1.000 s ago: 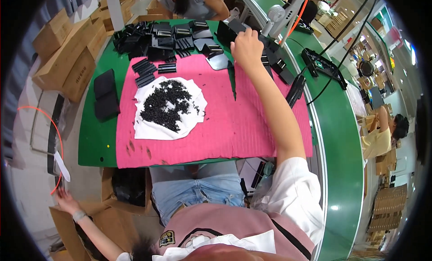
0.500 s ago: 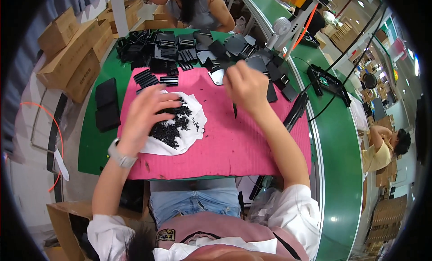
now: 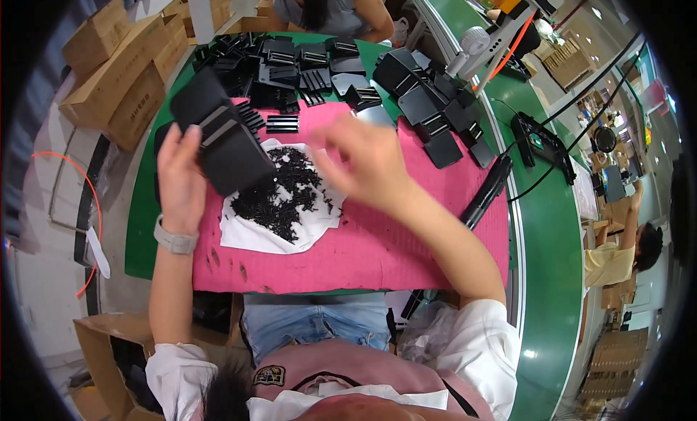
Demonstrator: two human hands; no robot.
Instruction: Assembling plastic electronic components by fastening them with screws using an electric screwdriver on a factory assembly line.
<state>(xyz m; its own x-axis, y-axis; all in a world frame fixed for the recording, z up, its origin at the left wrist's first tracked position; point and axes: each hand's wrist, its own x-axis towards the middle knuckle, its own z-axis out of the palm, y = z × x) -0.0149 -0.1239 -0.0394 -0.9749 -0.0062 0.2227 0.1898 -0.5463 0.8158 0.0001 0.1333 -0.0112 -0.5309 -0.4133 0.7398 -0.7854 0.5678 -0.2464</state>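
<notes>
My left hand (image 3: 181, 178) grips a black two-plate hinged piece (image 3: 236, 156) with a paler strip across its middle, tilted above the left of the pink mat (image 3: 406, 247). My right hand (image 3: 370, 163) hovers right of it, over the far right edge of a white cloth (image 3: 250, 236). Its fingers are smeared by motion, so I cannot see whether they hold anything. Several small black screws (image 3: 287, 196) lie heaped on the cloth. A black finned part (image 3: 282, 123) rests just beyond the cloth.
Black hinged plates (image 3: 435, 141) and finned parts crowd the far side of the green table (image 3: 141, 247). A black electric screwdriver (image 3: 488, 191) with a cable lies at the right. Beyond stand a white fan (image 3: 473, 42), cardboard boxes (image 3: 123, 72) and a co-worker (image 3: 334, 7).
My left hand has moved left from above the screws and taken hold of a black hinged piece. My right hand has swung left and nearer, toward the cloth; a dark pointed thing below it no longer shows.
</notes>
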